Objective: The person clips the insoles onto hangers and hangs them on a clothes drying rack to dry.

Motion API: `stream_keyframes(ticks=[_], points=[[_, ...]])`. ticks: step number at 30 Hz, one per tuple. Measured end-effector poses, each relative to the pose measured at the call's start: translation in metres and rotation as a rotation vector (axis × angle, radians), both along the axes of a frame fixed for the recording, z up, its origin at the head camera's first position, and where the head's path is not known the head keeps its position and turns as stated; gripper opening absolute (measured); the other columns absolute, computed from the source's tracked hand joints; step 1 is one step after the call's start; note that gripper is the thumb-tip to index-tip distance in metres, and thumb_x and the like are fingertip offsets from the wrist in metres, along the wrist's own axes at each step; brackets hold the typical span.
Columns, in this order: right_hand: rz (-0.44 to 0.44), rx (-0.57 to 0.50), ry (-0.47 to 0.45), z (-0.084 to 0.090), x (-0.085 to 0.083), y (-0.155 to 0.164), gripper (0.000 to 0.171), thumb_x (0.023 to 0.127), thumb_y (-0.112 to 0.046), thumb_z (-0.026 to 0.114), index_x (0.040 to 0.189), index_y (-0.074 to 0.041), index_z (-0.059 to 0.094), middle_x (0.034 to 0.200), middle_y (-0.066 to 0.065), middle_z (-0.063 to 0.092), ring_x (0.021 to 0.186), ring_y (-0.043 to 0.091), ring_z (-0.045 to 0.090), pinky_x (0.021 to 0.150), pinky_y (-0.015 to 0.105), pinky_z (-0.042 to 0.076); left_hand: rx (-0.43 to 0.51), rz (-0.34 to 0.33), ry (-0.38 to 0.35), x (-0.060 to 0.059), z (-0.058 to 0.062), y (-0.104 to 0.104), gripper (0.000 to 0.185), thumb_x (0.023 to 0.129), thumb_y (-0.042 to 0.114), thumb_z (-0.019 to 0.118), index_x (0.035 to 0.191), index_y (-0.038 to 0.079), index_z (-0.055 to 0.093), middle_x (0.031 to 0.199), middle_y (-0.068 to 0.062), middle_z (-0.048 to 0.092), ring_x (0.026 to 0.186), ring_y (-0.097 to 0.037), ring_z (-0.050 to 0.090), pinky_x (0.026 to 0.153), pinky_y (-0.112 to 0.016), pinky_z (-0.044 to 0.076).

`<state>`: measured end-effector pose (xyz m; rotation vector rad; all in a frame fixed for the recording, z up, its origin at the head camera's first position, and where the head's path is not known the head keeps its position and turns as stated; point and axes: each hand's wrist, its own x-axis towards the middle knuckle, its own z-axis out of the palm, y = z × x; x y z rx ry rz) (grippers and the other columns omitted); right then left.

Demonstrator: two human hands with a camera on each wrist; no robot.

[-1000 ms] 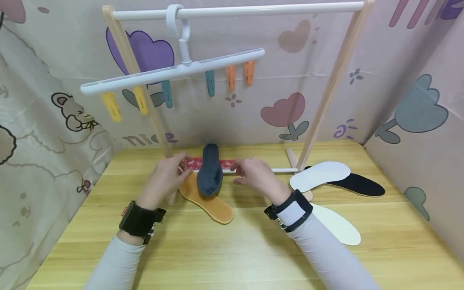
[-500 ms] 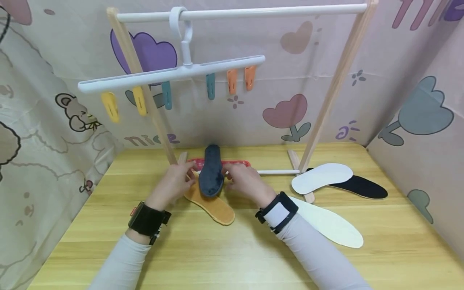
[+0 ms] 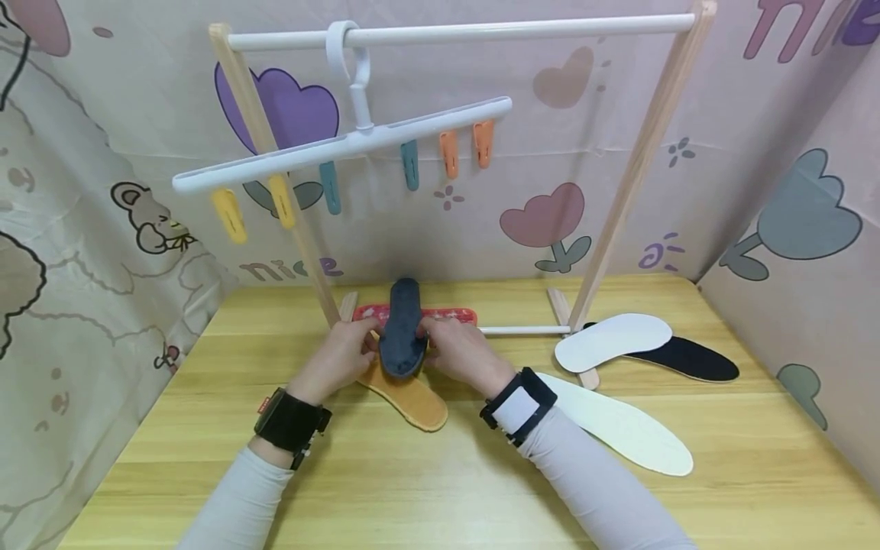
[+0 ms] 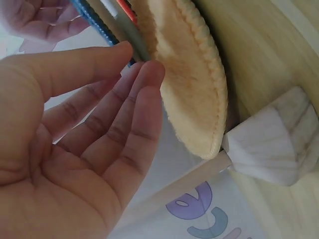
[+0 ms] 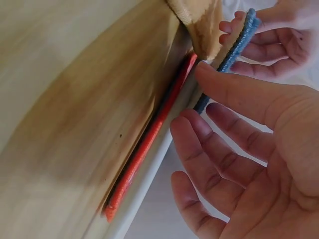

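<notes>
A dark blue insole (image 3: 403, 328) lies across a tan fleecy insole (image 3: 412, 396) and a red patterned insole (image 3: 450, 315) at the foot of the drying rack. My left hand (image 3: 364, 340) pinches its left edge between the thumb and nearly straight fingers (image 4: 149, 74). My right hand (image 3: 433, 336) holds the right edge, thumb on top and fingers (image 5: 199, 129) spread below. The left wrist view shows the tan insole (image 4: 194, 84) beside the blue edge (image 4: 94, 22). The right wrist view shows the red insole (image 5: 149, 139) along the rack's white bar, under the blue edge (image 5: 239, 35).
A wooden rack (image 3: 626, 176) holds a white clip hanger (image 3: 344, 145) with several coloured pegs, tilted down to the left. Two white insoles (image 3: 612, 340) (image 3: 619, 424) and a black one (image 3: 694, 359) lie at the right. Patterned cloth walls enclose the wooden table (image 3: 440, 489).
Both hands have drawn inward from the red insole's ends to the blue insole's two sides. The hanger swung slightly.
</notes>
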<state>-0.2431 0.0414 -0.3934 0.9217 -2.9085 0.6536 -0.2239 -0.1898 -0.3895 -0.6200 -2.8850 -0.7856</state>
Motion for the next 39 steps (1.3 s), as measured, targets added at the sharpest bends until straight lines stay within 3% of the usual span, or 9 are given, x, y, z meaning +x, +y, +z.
stream_keyframes(ticks=[21,32,39], points=[[0.008,-0.021,0.049,-0.003,0.0,0.0,0.024,0.095,-0.015,0.084,0.116,-0.008,0.075,0.101,0.006,0.076,0.085,0.02,0.065,0.075,0.035,0.058,-0.038,-0.004,-0.004,0.001,-0.001,0.006,0.028,0.088,-0.009,0.077,0.114,-0.001,0.073,0.102,-0.016,0.077,0.091,-0.026,0.071,0.087,-0.046,0.063],[-0.001,-0.149,0.077,0.001,-0.002,0.004,0.008,0.099,-0.006,0.076,0.107,-0.008,0.079,0.101,0.005,0.08,0.088,0.017,0.072,0.083,0.037,0.064,-0.047,-0.05,0.078,0.004,0.001,0.007,0.023,0.088,-0.007,0.078,0.109,0.001,0.075,0.105,-0.014,0.078,0.094,-0.027,0.071,0.088,-0.047,0.062],[-0.025,-0.184,0.122,0.006,-0.003,0.008,0.009,0.099,-0.004,0.076,0.103,-0.01,0.081,0.101,0.004,0.082,0.09,0.017,0.076,0.084,0.036,0.064,-0.027,-0.074,0.109,0.005,0.003,0.01,0.025,0.088,-0.008,0.077,0.111,0.0,0.074,0.108,-0.017,0.078,0.098,-0.03,0.074,0.091,-0.048,0.064]])
